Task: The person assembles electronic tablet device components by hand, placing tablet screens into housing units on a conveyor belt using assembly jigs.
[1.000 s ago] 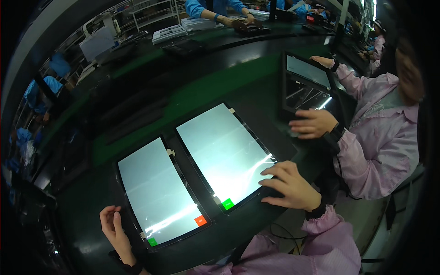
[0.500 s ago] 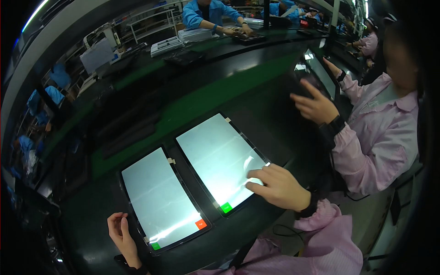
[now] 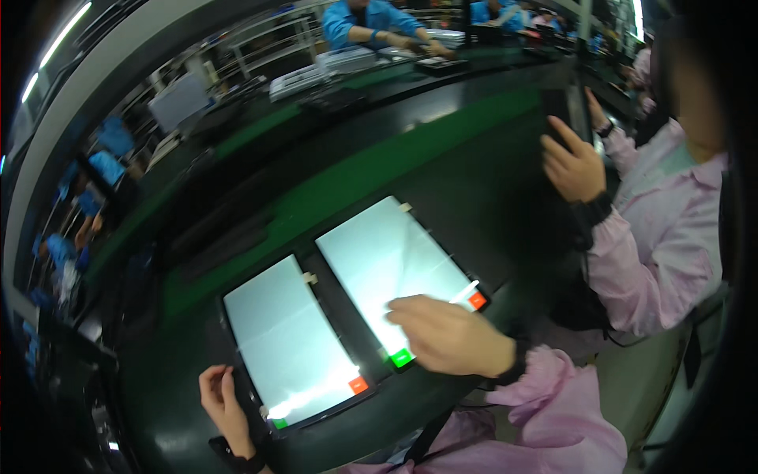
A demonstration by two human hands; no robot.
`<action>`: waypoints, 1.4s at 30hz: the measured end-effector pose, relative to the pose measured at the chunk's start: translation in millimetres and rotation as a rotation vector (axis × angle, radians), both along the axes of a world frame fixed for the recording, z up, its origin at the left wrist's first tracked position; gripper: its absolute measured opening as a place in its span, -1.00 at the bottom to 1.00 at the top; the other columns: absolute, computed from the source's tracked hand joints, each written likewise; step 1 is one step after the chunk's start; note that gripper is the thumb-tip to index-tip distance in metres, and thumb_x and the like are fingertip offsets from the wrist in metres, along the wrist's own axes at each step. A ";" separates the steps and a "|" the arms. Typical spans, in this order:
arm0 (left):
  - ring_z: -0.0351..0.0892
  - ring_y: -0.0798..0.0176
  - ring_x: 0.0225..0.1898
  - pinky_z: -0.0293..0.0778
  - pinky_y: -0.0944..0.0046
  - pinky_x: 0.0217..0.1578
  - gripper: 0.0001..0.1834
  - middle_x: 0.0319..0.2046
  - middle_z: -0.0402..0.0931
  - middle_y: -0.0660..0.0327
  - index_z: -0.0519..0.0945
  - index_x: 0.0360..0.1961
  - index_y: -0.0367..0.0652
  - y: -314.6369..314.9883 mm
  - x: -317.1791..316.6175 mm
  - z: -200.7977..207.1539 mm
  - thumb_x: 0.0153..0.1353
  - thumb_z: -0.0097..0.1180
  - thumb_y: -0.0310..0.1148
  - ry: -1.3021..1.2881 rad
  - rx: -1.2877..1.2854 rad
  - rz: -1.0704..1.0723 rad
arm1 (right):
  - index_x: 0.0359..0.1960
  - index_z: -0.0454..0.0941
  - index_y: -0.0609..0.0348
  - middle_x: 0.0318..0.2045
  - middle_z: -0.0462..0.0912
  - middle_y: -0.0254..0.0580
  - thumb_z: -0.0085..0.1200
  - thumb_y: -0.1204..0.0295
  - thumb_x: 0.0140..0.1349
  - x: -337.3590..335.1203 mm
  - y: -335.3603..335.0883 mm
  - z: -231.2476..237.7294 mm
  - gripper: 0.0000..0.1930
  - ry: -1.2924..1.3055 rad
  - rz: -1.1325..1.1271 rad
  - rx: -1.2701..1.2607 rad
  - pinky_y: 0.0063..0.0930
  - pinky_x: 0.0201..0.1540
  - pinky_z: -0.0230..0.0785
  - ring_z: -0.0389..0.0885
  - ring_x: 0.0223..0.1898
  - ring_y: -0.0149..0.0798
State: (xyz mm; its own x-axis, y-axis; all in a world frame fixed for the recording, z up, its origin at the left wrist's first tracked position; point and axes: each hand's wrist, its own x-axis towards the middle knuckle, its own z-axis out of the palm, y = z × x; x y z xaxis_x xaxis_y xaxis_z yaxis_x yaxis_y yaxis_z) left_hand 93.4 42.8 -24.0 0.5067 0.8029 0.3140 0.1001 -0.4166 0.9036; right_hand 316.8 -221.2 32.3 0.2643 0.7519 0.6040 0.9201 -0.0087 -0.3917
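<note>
Head view: 2 lit screens; left hand, grip parted; right hand, grip unclear.

The right grip is over one lit screen.

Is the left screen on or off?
On: the left screen glows white, showing a green patch and a red patch.

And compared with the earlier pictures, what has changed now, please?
The right hand has moved left across the right screen, toward its green square; a red square now shows at the near right corner. The co-worker's panel has tipped up, its lit face no longer visible. Neither of the person's hands visibly took or released anything. The left hand stays beside the left screen.
</note>
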 end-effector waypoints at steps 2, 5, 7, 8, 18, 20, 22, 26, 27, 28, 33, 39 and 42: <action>0.45 0.37 -0.18 0.33 0.42 -0.09 -0.87 -0.26 0.49 0.19 0.45 -0.18 -0.33 1.5 -4.2 0.4 0.25 -0.06 -0.56 0.028 0.001 0.033 | -0.27 0.54 0.30 -0.35 0.63 -0.07 0.06 0.66 -0.03 -1.0 -15.7 -0.7 -0.77 0.120 -0.135 0.061 -0.42 -0.36 0.49 0.63 -0.39 -0.18; 0.42 0.36 -0.11 0.30 0.39 -0.04 -0.77 -0.17 0.49 0.22 0.47 -0.09 -0.28 6.5 -12.4 -3.1 0.22 -0.04 -0.54 0.096 -0.007 0.074 | -0.35 0.53 0.29 -0.53 0.59 -0.19 0.03 0.60 0.09 12.9 -41.2 -3.7 -0.90 0.258 -0.371 0.165 -0.57 -0.52 0.34 0.51 -0.63 -0.33; 0.39 0.30 0.01 0.24 0.33 0.06 -0.74 -0.05 0.45 0.19 0.45 -0.05 -0.27 8.5 -11.7 -8.7 0.22 -0.06 -0.51 0.028 -0.029 0.096 | -0.30 0.49 0.37 -0.35 0.57 -0.04 -0.03 0.56 0.19 42.2 -45.5 -6.2 -0.89 0.280 -0.587 0.175 -0.50 -0.31 0.35 0.53 -0.40 -0.28; 0.31 0.21 0.15 0.15 0.26 0.17 -0.67 0.09 0.35 0.13 0.39 0.04 -0.25 10.0 -13.5 -8.5 0.23 -0.07 -0.50 0.064 -0.032 0.067 | -0.20 0.47 0.35 -0.28 0.56 0.02 -0.02 0.44 0.23 62.1 -46.3 -17.7 -0.80 0.089 -0.757 0.120 -0.46 -0.17 0.35 0.54 -0.28 -0.23; 0.12 0.06 0.29 0.05 0.15 0.26 -0.50 0.21 0.19 0.01 0.20 0.21 -0.24 -1.0 -25.6 -12.0 0.23 -0.10 -0.50 0.025 -0.244 0.054 | -0.05 0.47 0.40 -0.28 0.62 -0.01 0.03 0.35 0.23 107.4 -62.8 -69.2 -0.64 0.599 -0.641 0.017 -0.52 -0.17 0.36 0.56 -0.24 -0.32; 0.11 0.07 0.29 0.04 0.15 0.26 -0.49 0.22 0.18 0.01 0.19 0.21 -0.25 -10.5 -26.5 -6.8 0.21 -0.10 -0.50 0.091 -0.190 0.053 | 0.00 0.41 0.42 -0.13 0.54 0.06 0.08 0.39 0.18 104.1 -62.7 -63.7 -0.59 0.644 -0.623 -0.020 -0.45 -0.04 0.33 0.51 -0.10 -0.17; 0.06 0.06 0.30 -0.02 0.13 0.27 -0.41 0.24 0.12 0.00 0.17 0.23 -0.26 -23.6 -27.7 3.6 0.13 -0.06 -0.48 0.201 -0.125 0.058 | 0.05 0.36 0.40 -0.04 0.47 0.09 0.09 0.40 0.15 86.6 -54.4 -53.7 -0.54 0.357 -0.637 -0.104 -0.37 0.04 0.26 0.42 -0.01 -0.07; -0.01 -0.05 0.31 -0.12 0.05 0.30 -0.33 0.28 0.03 -0.04 0.16 0.23 -0.27 -43.4 -33.7 19.0 0.03 0.00 -0.41 0.377 0.138 0.054 | 0.20 0.24 0.24 0.22 0.22 0.10 0.14 0.42 0.08 37.3 -18.5 -17.4 -0.39 0.006 -0.285 -0.294 -0.06 0.24 0.01 0.16 0.21 0.14; -0.01 -0.05 0.31 -0.12 0.05 0.30 -0.33 0.28 0.03 -0.04 0.16 0.23 -0.27 -48.2 -35.8 23.5 0.03 0.00 -0.41 0.384 0.145 0.060 | 0.25 0.20 0.19 0.28 0.14 0.09 0.14 0.36 0.10 26.5 -16.7 -9.2 -0.35 0.003 -0.169 -0.356 -0.01 0.26 -0.04 0.12 0.24 0.13; -0.01 -0.05 0.31 -0.12 0.05 0.30 -0.32 0.28 0.03 -0.05 0.15 0.22 -0.28 -51.8 -38.0 27.9 0.03 0.01 -0.41 0.389 0.161 0.001 | 0.26 0.18 0.17 0.30 0.10 0.09 0.12 0.33 0.12 17.8 -14.3 -4.9 -0.34 0.010 -0.089 -0.386 0.02 0.26 -0.06 0.11 0.25 0.13; -0.07 -0.13 0.31 -0.15 0.03 0.30 -0.25 0.29 -0.05 -0.09 0.12 0.23 -0.29 -42.1 -43.7 26.3 -0.04 0.07 -0.45 0.441 0.172 -0.205 | 0.29 0.12 0.16 0.35 -0.02 0.08 0.09 0.26 0.16 5.9 -0.4 -9.1 -0.32 -0.059 -0.040 -0.563 0.12 0.27 -0.12 0.05 0.27 0.16; -0.13 -0.14 0.30 -0.15 -0.04 0.28 -0.21 0.30 -0.08 -0.05 0.11 0.24 -0.27 -42.2 -48.2 30.0 -0.04 0.16 -0.38 0.514 0.176 -0.262 | 0.29 0.12 0.16 0.35 -0.04 0.12 0.07 0.24 0.17 5.2 -1.0 -11.1 -0.32 -0.024 -0.002 -0.563 0.15 0.28 -0.17 0.03 0.28 0.16; -0.15 -0.11 0.32 -0.18 0.00 0.30 -0.16 0.31 -0.08 -0.05 0.10 0.25 -0.27 -42.2 -45.9 33.0 -0.10 0.16 -0.37 0.539 0.158 -0.274 | 0.30 0.11 0.16 0.35 -0.04 0.14 0.05 0.21 0.18 6.6 0.0 -8.8 -0.32 -0.020 0.014 -0.574 0.15 0.27 -0.17 0.03 0.28 0.16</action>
